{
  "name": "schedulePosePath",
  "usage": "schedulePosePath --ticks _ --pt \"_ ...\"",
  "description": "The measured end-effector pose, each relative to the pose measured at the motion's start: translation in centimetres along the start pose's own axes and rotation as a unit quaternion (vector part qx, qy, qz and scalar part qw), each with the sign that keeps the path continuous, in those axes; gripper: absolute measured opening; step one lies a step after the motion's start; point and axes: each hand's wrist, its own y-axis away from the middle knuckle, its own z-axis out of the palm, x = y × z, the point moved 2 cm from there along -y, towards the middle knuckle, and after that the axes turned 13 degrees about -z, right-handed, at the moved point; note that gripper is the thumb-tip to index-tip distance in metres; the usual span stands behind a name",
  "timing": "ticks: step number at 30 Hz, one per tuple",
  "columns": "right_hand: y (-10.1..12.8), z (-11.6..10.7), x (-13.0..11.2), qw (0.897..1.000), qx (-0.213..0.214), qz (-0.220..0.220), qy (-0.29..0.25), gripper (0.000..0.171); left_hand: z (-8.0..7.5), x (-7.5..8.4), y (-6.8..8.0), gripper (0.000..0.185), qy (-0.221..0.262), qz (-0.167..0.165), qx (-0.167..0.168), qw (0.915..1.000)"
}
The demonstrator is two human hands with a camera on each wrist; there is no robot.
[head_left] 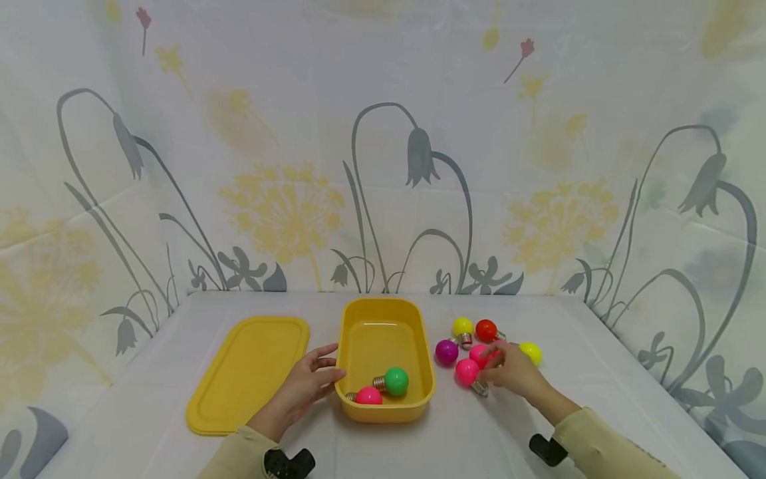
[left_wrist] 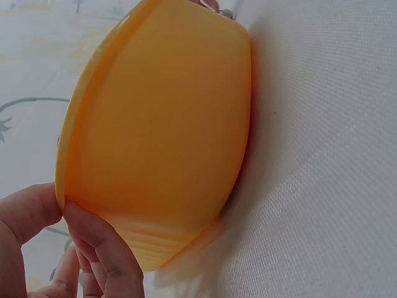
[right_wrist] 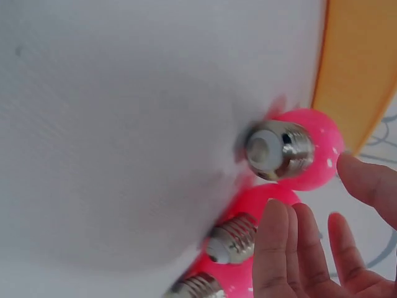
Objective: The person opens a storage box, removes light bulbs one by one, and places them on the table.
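A yellow plastic box [head_left: 383, 414] stands in the middle of the table. Inside it lie a green light bulb [head_left: 396, 381] and a pink light bulb [head_left: 369, 396]. At the box's left rim, my left hand [head_left: 307, 384] pinches the edge between thumb and fingers, as the left wrist view shows on the box wall [left_wrist: 161, 118]. My right hand [head_left: 516, 370] hovers over a group of loose bulbs, fingers extended and apart. Its thumb is close to a pink bulb [right_wrist: 319, 149]; whether it touches I cannot tell. Another pink bulb [right_wrist: 267, 197] sits partly behind the fingers.
The flat yellow lid [head_left: 251, 372] lies left of the box. Around the right hand are a purple bulb [head_left: 446, 352], a red bulb [head_left: 486, 330] and two yellow ones, one farther back [head_left: 463, 326]. A flower-printed cloth [head_left: 383, 199] hangs behind the table.
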Motion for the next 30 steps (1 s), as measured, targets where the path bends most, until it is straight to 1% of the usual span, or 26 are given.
schedulePosePath --ticks 4,9,15,21,26,30 --pt "-0.3 -0.6 -0.9 1.000 0.000 -0.017 -0.001 0.036 0.0 0.0 0.0 0.056 0.002 0.001 0.001 1.0000" --pt "-0.9 -0.9 -1.4 1.000 0.004 -0.030 0.003 0.036 0.0 0.0 0.0 0.055 0.005 -0.002 0.002 1.0000" --pt "-1.5 -0.8 -1.9 0.999 0.003 -0.031 0.014 0.037 0.0 0.0 0.0 0.055 0.004 -0.002 0.002 1.0000" --pt "-2.1 -0.7 -3.3 0.998 0.007 -0.054 0.010 0.034 0.0 -0.1 0.0 0.055 0.002 0.000 0.001 1.0000" --pt "-2.7 -0.3 -4.2 0.999 0.004 -0.053 0.004 0.033 0.0 -0.1 0.1 0.055 -0.001 0.003 0.000 1.0000" --pt "-3.3 0.1 -4.8 0.999 0.001 -0.050 -0.014 0.033 0.0 0.0 0.1 0.055 -0.001 0.003 -0.001 1.0000"
